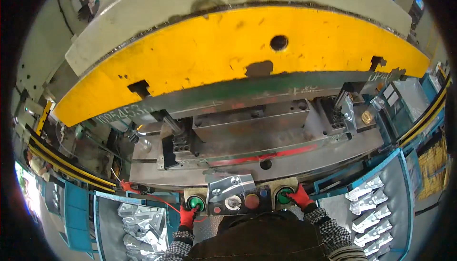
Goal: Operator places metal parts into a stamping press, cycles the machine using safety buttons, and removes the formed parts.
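Note:
My left hand, in a red glove, reaches onto the green push button at the left end of a control box. Its fingers are stretched out and it grips nothing. At the box's other end my right hand, also red-gloved, presses the right green button with extended fingers. Between the hands, a bent silver sheet-metal part rests on top of the control box. Below the part are a red mushroom button and a pale round knob.
Ahead stands a large press with a yellow ram above a steel die. Blue-edged bins of metal parts flank me, one left and one right. A red air gun with a red hose lies left of the box.

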{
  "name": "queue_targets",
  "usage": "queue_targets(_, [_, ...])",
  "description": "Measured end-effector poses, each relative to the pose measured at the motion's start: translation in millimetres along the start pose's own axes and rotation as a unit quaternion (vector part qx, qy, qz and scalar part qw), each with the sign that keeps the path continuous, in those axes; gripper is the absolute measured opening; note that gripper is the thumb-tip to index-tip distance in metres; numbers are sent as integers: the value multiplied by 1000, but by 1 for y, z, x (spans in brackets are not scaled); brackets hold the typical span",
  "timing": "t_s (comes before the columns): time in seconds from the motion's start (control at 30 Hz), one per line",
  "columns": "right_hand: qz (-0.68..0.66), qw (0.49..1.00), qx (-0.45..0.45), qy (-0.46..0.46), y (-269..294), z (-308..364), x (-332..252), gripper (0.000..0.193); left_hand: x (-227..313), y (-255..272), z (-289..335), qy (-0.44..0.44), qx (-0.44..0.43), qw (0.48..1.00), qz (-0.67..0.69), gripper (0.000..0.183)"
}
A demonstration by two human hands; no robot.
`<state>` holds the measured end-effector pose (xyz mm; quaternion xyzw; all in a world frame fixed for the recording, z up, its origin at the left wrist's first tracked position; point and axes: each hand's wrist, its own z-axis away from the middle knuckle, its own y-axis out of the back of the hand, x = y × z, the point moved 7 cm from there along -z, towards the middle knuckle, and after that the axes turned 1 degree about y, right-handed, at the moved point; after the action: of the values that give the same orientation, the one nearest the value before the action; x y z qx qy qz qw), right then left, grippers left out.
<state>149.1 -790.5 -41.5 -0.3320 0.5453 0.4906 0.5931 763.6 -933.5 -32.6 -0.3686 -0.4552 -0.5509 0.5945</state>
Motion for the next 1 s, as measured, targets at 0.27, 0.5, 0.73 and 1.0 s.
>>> queue_targets(0.27, [59, 994, -90, 26, 5, 1, -14, 86, 74, -4, -22, 65, -193, 898, -391, 57])
queue_targets(0.5, [-61, 994, -89, 12, 18, 13, -43, 83, 391, -195, -10, -305, -177, 911, -213, 35])
queue_targets(0.73, [-86, 994, -60, -43, 49, 18, -15, 72, 540, -361, -22, -596, 53, 665, -446, 48])
queue_targets(1.0, [-76, 978, 195, -23, 217, 56, 63, 61, 528, -455, -74, -543, 195, 546, -608, 47])
